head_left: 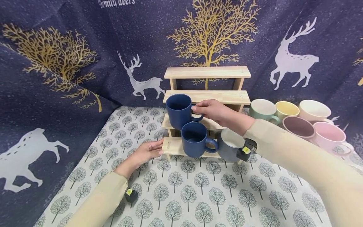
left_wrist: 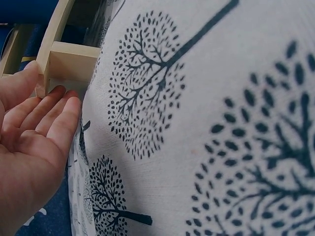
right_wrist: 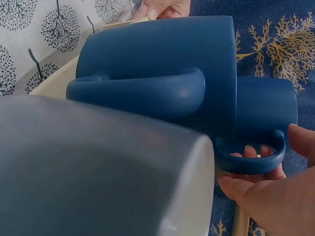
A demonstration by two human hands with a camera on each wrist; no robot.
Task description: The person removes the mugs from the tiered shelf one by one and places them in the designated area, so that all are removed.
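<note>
By its handle, a navy blue mug [head_left: 179, 117] is held upright in my right hand [head_left: 212, 111], over the second-lowest tier of a stepped wooden shelf [head_left: 207, 72]. Whether its base touches the board cannot be seen. My left hand [head_left: 147, 152] grips the left end of the lowest board, thumb above and fingers beneath in the left wrist view. On that board stands another navy mug [head_left: 194, 142], handle to the right. Beside it is a grey mug [head_left: 227, 148] with a pale inside, partly behind my right wrist. In the right wrist view, fingers [right_wrist: 275, 172] wrap the held mug's handle.
Right of the shelf stand several mugs: green [head_left: 262, 108], yellow [head_left: 287, 108], cream [head_left: 314, 110], mauve [head_left: 298, 126] and pink [head_left: 330, 134]. A tree-patterned cloth [head_left: 175, 192] covers the table. Behind hangs a dark blue curtain [head_left: 147, 37] with deer and gold trees.
</note>
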